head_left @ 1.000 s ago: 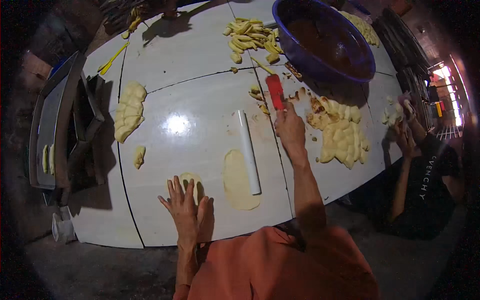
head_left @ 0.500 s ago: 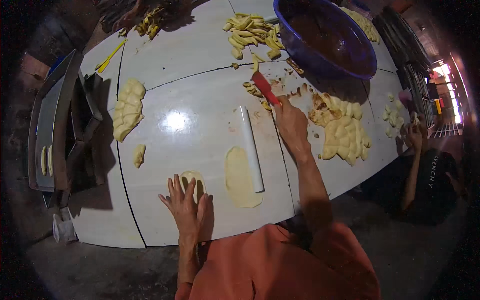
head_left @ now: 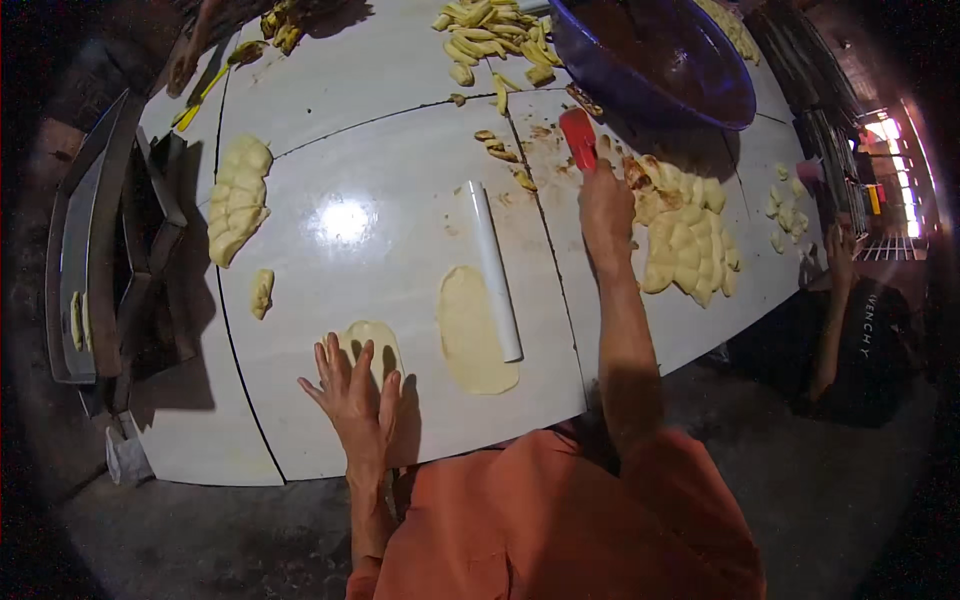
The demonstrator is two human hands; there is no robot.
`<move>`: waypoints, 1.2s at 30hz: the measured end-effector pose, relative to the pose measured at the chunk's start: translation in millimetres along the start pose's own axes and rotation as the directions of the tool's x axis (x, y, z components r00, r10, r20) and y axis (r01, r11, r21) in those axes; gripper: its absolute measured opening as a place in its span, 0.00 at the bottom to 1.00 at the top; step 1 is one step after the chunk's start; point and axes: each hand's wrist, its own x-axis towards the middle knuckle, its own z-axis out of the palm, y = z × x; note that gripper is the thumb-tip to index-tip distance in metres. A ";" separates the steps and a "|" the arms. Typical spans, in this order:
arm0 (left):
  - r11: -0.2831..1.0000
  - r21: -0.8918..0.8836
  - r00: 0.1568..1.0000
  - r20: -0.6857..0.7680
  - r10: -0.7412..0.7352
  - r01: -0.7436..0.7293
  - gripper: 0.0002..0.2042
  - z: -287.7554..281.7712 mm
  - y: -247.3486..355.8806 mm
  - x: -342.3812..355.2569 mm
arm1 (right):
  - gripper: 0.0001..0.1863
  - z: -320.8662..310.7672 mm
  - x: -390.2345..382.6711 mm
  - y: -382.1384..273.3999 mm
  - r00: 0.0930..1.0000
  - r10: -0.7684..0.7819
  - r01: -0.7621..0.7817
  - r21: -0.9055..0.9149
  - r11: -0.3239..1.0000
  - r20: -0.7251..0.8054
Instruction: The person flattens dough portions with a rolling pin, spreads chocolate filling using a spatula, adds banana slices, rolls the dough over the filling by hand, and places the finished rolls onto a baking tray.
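Note:
My right hand (head_left: 607, 205) grips a red spatula (head_left: 578, 138), its blade just above brown smears on the table, near a blue-purple basin (head_left: 735, 128). With fingers spread, my left hand (head_left: 355, 395) rests over a small flattened dough piece (head_left: 372, 333) and partly hides it. To its right lies a longer rolled-out dough oval (head_left: 465, 335). A white rolling pin (head_left: 492, 275) lies along that oval's right edge. Left of my left hand sits a small dough lump (head_left: 262, 293).
Brown filling (head_left: 640, 50) lies in the basin; beside it are pale yellow cut strips (head_left: 490, 40). Dough clusters stand left (head_left: 238, 200) and right (head_left: 690, 245). Metal trays (head_left: 75, 260) occupy the left edge. At right, another person's arm (head_left: 838, 270) reaches the table.
My right hand has moved the red spatula rightward, away from the cut strips toward the basin and right dough cluster. My left hand stays over the small dough piece. The whole view has shifted slightly.

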 end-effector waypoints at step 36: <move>0.996 -0.068 0.997 -0.036 -0.068 0.066 0.23 -10.9 2.2 -31.3 | 0.18 -31.4 33.1 74.9 0.995 0.069 -0.072 0.054 0.996 0.067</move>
